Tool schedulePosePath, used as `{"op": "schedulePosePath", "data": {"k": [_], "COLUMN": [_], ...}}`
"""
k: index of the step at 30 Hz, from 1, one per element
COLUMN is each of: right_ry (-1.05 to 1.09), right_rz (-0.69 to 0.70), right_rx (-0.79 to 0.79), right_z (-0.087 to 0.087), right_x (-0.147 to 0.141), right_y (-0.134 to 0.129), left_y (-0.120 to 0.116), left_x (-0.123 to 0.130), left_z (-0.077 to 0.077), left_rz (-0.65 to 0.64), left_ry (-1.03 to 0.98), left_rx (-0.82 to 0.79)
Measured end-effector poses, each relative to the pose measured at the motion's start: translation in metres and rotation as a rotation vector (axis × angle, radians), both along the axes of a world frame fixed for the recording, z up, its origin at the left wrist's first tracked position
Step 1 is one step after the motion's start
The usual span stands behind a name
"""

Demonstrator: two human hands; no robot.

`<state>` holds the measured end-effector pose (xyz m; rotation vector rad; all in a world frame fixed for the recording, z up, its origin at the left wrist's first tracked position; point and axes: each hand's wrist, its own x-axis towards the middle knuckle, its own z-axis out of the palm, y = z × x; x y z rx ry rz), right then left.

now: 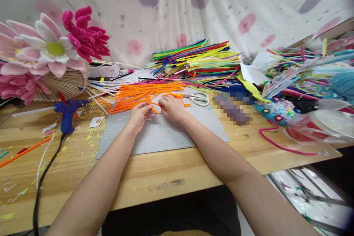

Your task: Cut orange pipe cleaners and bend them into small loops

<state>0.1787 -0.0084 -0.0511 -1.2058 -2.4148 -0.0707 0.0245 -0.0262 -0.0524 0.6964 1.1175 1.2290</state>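
My left hand [140,116] is closed, with thumb and fingers pinching a bent orange pipe cleaner [155,110] above the grey cutting mat [166,136]. Close beside it, my right hand [173,107] has its fingers curled together; whatever is between them is hidden. Behind both hands lies a thick spread of orange pipe cleaners [132,94], across the mat's far left part. Short orange pieces [187,105] show just past my right hand. White-handled scissors [200,99] rest on the mat to the right of that hand.
A blue glue gun [69,112] with a black cord stands at left, among yellow scraps. Pink and white fuzzy flowers [55,48] rise behind it. Multicoloured pipe cleaners [199,59] are heaped at the back. A clear-wrapped red and white container [318,127] sits at right.
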Motion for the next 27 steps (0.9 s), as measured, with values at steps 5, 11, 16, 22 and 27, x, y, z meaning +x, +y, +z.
{"op": "schedulePosePath", "data": {"k": [5,11,16,22,27], "right_ry": [0.3,0.642,0.719,0.688,0.537], "right_rz": [0.119,0.227,0.26,0.28,0.169], "right_rx": [-0.299,-0.557,-0.695,-0.78,-0.574], "right_z": [-0.012,-0.014,-0.01,-0.014,-0.01], "right_x": [-0.003,0.003,0.004,0.0,0.003], "right_y": [0.005,0.012,0.011,0.008,0.011], "left_y": [-0.001,-0.001,-0.001,0.001,0.004], "left_x": [0.0,-0.003,-0.001,0.003,0.001], "left_z": [-0.004,-0.006,-0.005,-0.01,-0.013], "left_rz": [-0.002,-0.05,-0.025,0.06,0.102], "left_ry": [0.117,0.185,0.178,0.162,0.322], "left_rx": [0.15,0.202,0.221,0.237,0.268]}}
